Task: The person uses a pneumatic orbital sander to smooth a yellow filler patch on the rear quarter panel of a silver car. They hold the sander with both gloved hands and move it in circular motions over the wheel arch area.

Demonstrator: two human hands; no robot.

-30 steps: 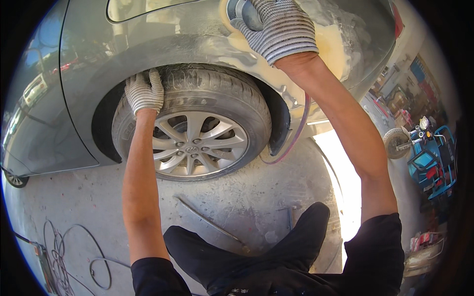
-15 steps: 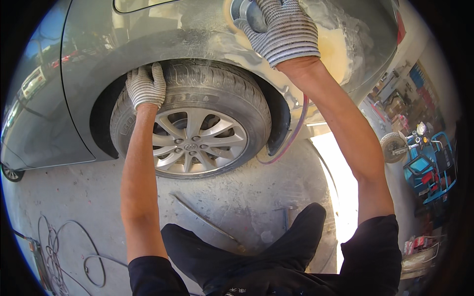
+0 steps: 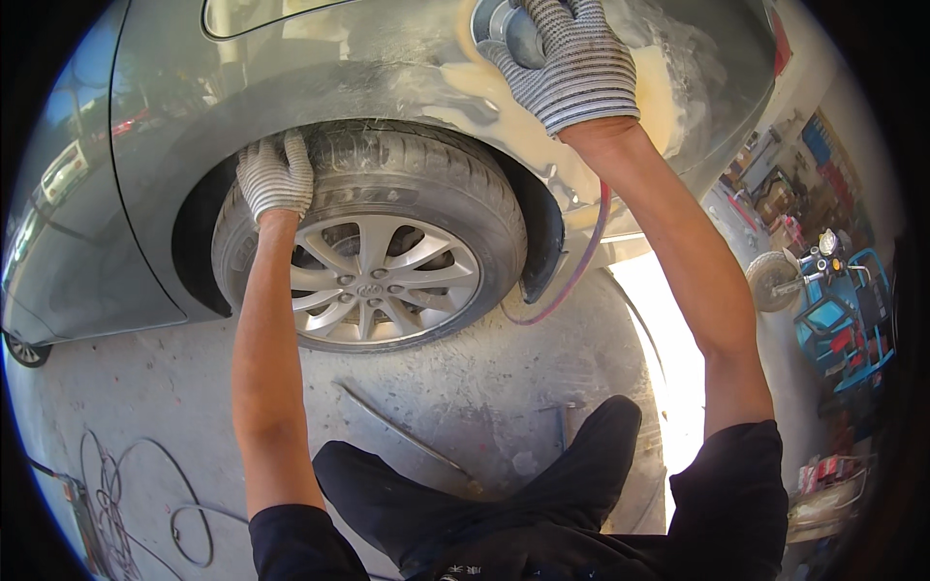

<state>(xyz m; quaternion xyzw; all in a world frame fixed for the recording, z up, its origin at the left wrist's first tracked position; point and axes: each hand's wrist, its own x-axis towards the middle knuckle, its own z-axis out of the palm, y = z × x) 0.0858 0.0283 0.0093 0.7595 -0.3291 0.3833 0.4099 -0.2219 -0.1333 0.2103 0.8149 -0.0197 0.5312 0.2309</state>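
Note:
In a striped work glove, my right hand (image 3: 581, 73) is closed around a round grey air sander (image 3: 513, 37) pressed to the car's rear side panel (image 3: 387, 82). The panel is dull green-grey, with a patch of pale yellow filler (image 3: 661, 92) beside and below the glove. A reddish hose (image 3: 588, 254) hangs down below my right wrist. My left hand (image 3: 275, 176), gloved alike, lies on the top of the tire (image 3: 426, 179) under the wheel arch, its fingers stretched out and their tips partly shaded. Below it shows the silver spoked wheel rim (image 3: 368, 320).
A thin bar or tube (image 3: 402, 426) lies on the concrete floor before my knees. Coiled dark hose (image 3: 121, 504) lies at lower left. On the right stand a blue-framed wheeled machine (image 3: 838, 315) and cluttered goods.
My right hand and the sander have shifted a little to the right and down over the panel. The left hand stays on the tire, and the view has moved slightly.

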